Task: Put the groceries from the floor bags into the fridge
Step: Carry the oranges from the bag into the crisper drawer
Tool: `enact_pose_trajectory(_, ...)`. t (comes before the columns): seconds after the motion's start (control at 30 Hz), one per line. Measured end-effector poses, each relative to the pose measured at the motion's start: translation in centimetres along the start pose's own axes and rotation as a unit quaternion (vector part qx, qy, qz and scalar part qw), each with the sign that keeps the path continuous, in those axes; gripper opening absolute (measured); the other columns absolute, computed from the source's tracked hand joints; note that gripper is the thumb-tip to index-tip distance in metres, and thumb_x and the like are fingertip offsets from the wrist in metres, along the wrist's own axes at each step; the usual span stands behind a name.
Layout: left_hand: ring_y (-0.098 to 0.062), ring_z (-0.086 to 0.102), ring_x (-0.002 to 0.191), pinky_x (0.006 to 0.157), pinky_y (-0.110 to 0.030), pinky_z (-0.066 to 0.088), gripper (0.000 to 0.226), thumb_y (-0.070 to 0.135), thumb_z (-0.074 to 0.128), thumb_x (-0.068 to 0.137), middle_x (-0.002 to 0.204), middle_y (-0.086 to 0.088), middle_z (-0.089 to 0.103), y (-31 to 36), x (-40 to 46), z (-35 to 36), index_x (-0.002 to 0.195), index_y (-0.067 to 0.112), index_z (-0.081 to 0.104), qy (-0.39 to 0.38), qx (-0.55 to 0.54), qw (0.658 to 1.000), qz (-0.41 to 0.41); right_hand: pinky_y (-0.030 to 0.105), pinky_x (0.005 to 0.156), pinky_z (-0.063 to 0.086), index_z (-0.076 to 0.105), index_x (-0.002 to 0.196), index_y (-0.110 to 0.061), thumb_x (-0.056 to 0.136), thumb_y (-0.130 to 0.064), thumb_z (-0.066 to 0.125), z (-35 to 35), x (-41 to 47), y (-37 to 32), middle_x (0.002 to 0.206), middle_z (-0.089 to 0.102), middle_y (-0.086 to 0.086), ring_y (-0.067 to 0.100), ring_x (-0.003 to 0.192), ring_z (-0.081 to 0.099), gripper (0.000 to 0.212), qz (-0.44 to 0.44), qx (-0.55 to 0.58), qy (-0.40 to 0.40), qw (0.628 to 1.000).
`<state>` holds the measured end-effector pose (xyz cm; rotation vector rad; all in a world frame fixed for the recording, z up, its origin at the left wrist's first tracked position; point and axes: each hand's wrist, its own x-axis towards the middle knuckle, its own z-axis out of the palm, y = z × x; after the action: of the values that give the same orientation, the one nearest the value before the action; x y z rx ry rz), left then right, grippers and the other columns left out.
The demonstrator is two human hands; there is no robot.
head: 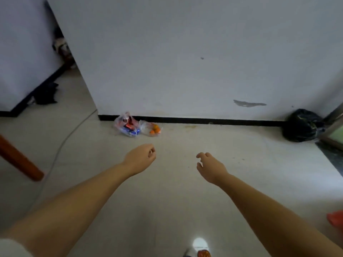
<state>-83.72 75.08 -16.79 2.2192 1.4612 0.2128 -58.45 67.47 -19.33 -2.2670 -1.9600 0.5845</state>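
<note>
fingers [201, 155] empty; clear bag [151, 129] holds oranges [155, 129].

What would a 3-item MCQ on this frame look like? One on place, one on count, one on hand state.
1. Where do the clear grocery bags sit?
A. against the wall's black baseboard
B. beside the orange table leg
C. under the right hand

2. How many clear grocery bags lie there?
A. one
B. two
C. four

3. What are the hands doing?
A. both grip a bag
B. left grips a bag, right hangs free
C. both hold nothing

Key: 1 A, the bags rest on the floor right at the baseboard. 2 B, one bag holds red and blue packets, the bag with oranges sits next to it. 3 C, the left hand and right hand hang loosely curled in the air, short of the bags.
</note>
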Motion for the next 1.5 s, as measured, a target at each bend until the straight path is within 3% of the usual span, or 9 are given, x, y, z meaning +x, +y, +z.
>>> enact_pose_trajectory(0.27, -0.014, 0.047, 0.070, 0.058, -0.027, 0.033, 0.018, 0.024, 0.050, 0.091, 0.072, 0.008, 0.046, -7.7, 9.9, -3.0, 0.074, 0.024, 0.044, -0.004, -0.013, 0.999, -0.049, 0.037, 0.091, 0.050, 0.039, 0.136, -0.020, 0.099, -0.031, 0.038, 1.1, 14.5, -5.7, 0.135, 0.046, 0.004, 0.024, 0.113, 0.055, 0.039, -0.049, -0.020, -0.046, 0.998)
enact_pose_trajectory(0.43, -0.021, 0.054, 0.076, 0.067, -0.031, 0.041, 0.012, 0.025, 0.050, 0.092, 0.078, 0.002, 0.052, -11.8, 18.9, -6.6, 0.086, 0.015, 0.053, 0.001, -0.024, 0.996, -0.084, 0.033, 0.089, 0.049, 0.040, 0.136, -0.021, 0.098, -0.030, 0.039, -0.4, 26.0, -8.1, 0.134, 0.047, 0.003, 0.022, 0.112, 0.056, 0.038, -0.048, -0.021, -0.062, 0.997)
enact_pose_trajectory(0.6, -0.019, 0.051, 0.074, 0.067, -0.031, 0.041, 0.014, 0.024, 0.051, 0.091, 0.076, 0.003, 0.052, -16.9, 25.7, -10.1, 0.078, 0.020, 0.046, 0.023, -0.040, 0.991, -0.126, 0.036, 0.092, 0.048, 0.042, 0.134, -0.021, 0.097, -0.029, 0.041, -2.1, 36.6, -11.6, 0.133, 0.047, 0.004, 0.023, 0.114, 0.056, 0.038, -0.067, -0.034, -0.091, 0.993)
enact_pose_trajectory(0.77, -0.026, 0.057, 0.079, 0.066, -0.029, 0.036, 0.029, 0.025, 0.050, 0.093, 0.080, -0.005, 0.055, -23.4, 34.0, -12.1, 0.066, 0.023, 0.039, 0.000, -0.028, 0.987, -0.155, 0.040, 0.092, 0.049, 0.043, 0.132, -0.020, 0.097, -0.030, 0.040, -1.9, 46.3, -14.9, 0.131, 0.047, 0.005, 0.026, 0.113, 0.056, 0.037, -0.081, -0.046, -0.108, 0.990)
enact_pose_trajectory(0.97, -0.021, 0.052, 0.073, 0.062, -0.027, 0.034, 0.031, 0.021, 0.050, 0.092, 0.077, -0.007, 0.055, -30.3, 48.8, -14.1, 0.063, 0.022, 0.040, -0.074, -0.038, 0.992, -0.092, 0.032, 0.089, 0.048, 0.043, 0.133, -0.020, 0.097, -0.027, 0.041, -0.4, 59.1, -16.6, 0.131, 0.048, 0.005, 0.024, 0.112, 0.056, 0.036, -0.009, -0.012, -0.102, 0.995)
enact_pose_trajectory(1.1, -0.023, 0.055, 0.070, 0.065, -0.035, 0.044, 0.037, 0.028, 0.049, 0.091, 0.069, -0.001, 0.052, -34.4, 57.9, -14.6, 0.058, 0.024, 0.033, -0.122, -0.009, 0.991, -0.062, 0.028, 0.085, 0.045, 0.044, 0.132, -0.019, 0.098, -0.025, 0.040, 0.9, 66.0, -17.5, 0.130, 0.049, 0.004, 0.022, 0.110, 0.057, 0.035, 0.074, 0.039, -0.113, 0.990)
enact_pose_trajectory(1.3, -0.014, 0.044, 0.063, 0.062, -0.029, 0.036, 0.032, 0.028, 0.047, 0.094, 0.064, 0.007, 0.039, -39.1, 67.1, -8.9, 0.065, 0.026, 0.034, -0.202, -0.023, 0.979, -0.026, 0.029, 0.084, 0.049, 0.046, 0.128, -0.021, 0.096, -0.023, 0.039, 7.0, 75.0, -16.7, 0.124, 0.052, 0.001, 0.019, 0.104, 0.059, 0.032, 0.135, 0.084, -0.151, 0.976)
enact_pose_trajectory(1.4, -0.015, 0.046, 0.069, 0.066, -0.029, 0.039, 0.018, 0.030, 0.043, 0.095, 0.072, 0.005, 0.044, -41.8, 71.0, -1.7, 0.081, 0.019, 0.046, -0.213, -0.014, 0.977, -0.020, 0.028, 0.085, 0.048, 0.047, 0.127, -0.022, 0.097, -0.022, 0.036, 13.6, 80.2, -14.5, 0.122, 0.053, 0.001, 0.018, 0.103, 0.059, 0.032, 0.137, 0.098, -0.174, 0.970)
enact_pose_trajectory(1.5, -0.017, 0.053, 0.078, 0.069, -0.030, 0.040, 0.019, 0.029, 0.041, 0.096, 0.087, -0.001, 0.055, -45.5, 75.0, 8.2, 0.093, 0.015, 0.054, -0.223, -0.007, 0.974, -0.027, 0.029, 0.088, 0.045, 0.049, 0.126, -0.021, 0.097, -0.018, 0.036, 22.4, 85.5, -11.5, 0.125, 0.052, 0.003, 0.022, 0.108, 0.056, 0.032, 0.132, 0.110, -0.177, 0.969)
